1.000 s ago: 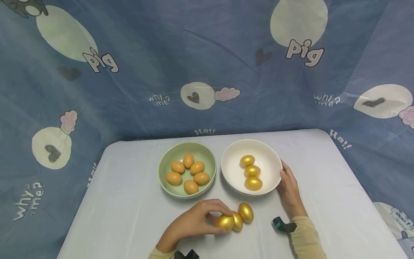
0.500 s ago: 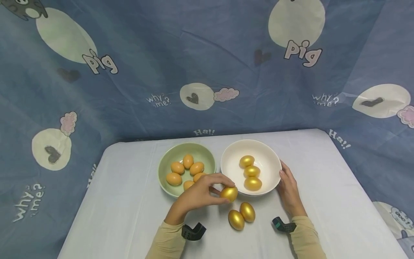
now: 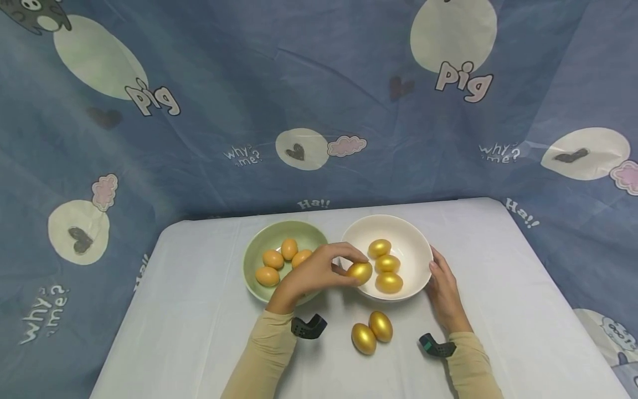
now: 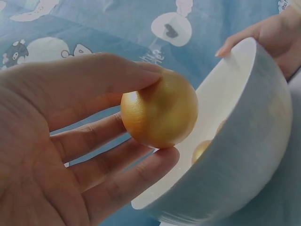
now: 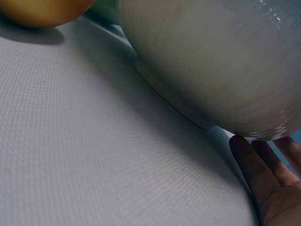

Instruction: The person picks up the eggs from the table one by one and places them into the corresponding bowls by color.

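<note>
In the head view my left hand (image 3: 319, 270) pinches a golden egg (image 3: 360, 272) over the left rim of the white bowl (image 3: 411, 252). The left wrist view shows this egg (image 4: 162, 110) between thumb and fingertips, with the bowl tilted in that picture. Several golden eggs (image 3: 388, 264) lie in a row inside the bowl. My right hand (image 3: 445, 293) holds the bowl's right side, thumb at the rim and fingers (image 5: 254, 165) against the outer wall. Two more golden eggs (image 3: 364, 338) lie side by side on the table in front.
A green bowl (image 3: 254, 252) with several brownish-orange eggs (image 3: 267, 276) stands left of the white bowl, partly hidden by my left hand and forearm. White cloth (image 3: 189, 310) covers the table. A blue printed curtain (image 3: 214, 111) hangs behind it.
My left hand has lifted one golden egg from the group on the table and carried it up to the white bowl's rim. The right hand stays at the bowl.
</note>
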Available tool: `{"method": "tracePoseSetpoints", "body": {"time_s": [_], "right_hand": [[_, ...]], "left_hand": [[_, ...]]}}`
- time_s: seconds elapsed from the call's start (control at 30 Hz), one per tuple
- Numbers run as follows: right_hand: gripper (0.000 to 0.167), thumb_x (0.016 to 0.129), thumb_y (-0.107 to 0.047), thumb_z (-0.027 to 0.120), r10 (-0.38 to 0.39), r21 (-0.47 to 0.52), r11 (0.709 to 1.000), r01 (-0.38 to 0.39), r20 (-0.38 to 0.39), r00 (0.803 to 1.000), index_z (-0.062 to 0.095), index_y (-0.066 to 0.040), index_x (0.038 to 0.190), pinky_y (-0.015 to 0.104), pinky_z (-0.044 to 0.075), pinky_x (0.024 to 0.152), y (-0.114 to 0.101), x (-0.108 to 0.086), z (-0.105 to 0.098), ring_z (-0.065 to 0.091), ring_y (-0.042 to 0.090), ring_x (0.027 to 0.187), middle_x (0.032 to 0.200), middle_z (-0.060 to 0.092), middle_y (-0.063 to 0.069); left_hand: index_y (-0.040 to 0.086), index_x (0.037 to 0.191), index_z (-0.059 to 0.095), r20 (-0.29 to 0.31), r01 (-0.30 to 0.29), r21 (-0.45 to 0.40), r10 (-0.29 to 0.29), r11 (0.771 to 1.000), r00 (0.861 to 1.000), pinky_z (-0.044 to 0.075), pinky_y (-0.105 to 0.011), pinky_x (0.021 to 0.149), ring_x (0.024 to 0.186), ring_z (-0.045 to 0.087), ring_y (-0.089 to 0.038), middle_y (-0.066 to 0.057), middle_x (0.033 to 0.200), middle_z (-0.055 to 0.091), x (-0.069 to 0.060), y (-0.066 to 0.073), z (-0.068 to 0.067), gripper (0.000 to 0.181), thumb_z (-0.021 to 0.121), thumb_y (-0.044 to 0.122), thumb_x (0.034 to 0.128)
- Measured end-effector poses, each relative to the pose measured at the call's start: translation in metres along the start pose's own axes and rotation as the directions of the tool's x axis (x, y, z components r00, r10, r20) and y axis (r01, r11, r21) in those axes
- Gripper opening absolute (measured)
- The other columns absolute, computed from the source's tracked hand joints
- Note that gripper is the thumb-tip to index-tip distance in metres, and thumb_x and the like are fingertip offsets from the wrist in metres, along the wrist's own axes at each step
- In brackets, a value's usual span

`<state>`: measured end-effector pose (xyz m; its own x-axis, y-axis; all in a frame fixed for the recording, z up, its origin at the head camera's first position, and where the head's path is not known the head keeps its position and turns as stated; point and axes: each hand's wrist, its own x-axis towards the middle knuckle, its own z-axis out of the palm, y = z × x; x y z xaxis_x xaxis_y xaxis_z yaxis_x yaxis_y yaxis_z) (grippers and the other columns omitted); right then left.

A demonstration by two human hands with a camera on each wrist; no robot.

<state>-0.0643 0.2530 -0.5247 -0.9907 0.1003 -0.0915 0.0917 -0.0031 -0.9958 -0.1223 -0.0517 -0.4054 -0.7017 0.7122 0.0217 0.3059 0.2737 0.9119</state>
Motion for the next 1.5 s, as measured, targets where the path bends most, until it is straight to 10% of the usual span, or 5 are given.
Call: {"method": "tracePoseSetpoints", "body": {"time_s": [0.43, 1.1, 1.5], "right_hand": [[0.057, 0.111, -0.047, 0.034, -0.012, 0.031, 0.999, 0.012, 0.009, 1.000, 0.028, -0.026, 0.164, 0.010, 0.043, 0.109, 0.001, -0.001, -0.001, 0.032, 0.029, 0.157, 0.172, 0.025, 0.002], [0.057, 0.111, -0.048, 0.034, -0.006, 0.014, 1.000, 0.006, 0.009, 1.000, 0.027, -0.028, 0.164, 0.009, 0.044, 0.108, 0.001, 0.001, -0.002, 0.033, 0.027, 0.157, 0.172, 0.025, 0.000], [0.056, 0.112, -0.044, 0.034, -0.014, 0.031, 0.999, 0.013, 0.015, 1.000, 0.027, -0.025, 0.164, 0.009, 0.044, 0.107, 0.000, 0.000, 0.000, 0.040, 0.012, 0.150, 0.172, 0.026, 0.003]], "left_hand": [[0.011, 0.124, 0.073, 0.036, 0.058, 0.067, -0.060, 0.996, 0.998, 0.062, -0.024, 0.089, 0.117, 0.064, -0.019, -0.003, 0.123, 0.072, 0.045, -0.003, -0.006, 0.040, 0.083, 0.006, 0.0861], [0.005, 0.126, 0.071, 0.158, -0.020, 0.274, -0.024, 0.962, 0.987, 0.053, -0.043, 0.112, 0.119, 0.069, -0.025, -0.009, 0.129, 0.071, 0.113, -0.002, 0.012, 0.039, 0.081, 0.009, 0.0886], [0.007, 0.124, 0.074, 0.239, -0.039, 0.415, -0.067, 0.909, 0.969, 0.055, -0.023, 0.103, 0.117, 0.070, -0.020, -0.006, 0.126, 0.074, 0.135, 0.004, 0.025, 0.035, 0.080, 0.011, 0.0898]]}}
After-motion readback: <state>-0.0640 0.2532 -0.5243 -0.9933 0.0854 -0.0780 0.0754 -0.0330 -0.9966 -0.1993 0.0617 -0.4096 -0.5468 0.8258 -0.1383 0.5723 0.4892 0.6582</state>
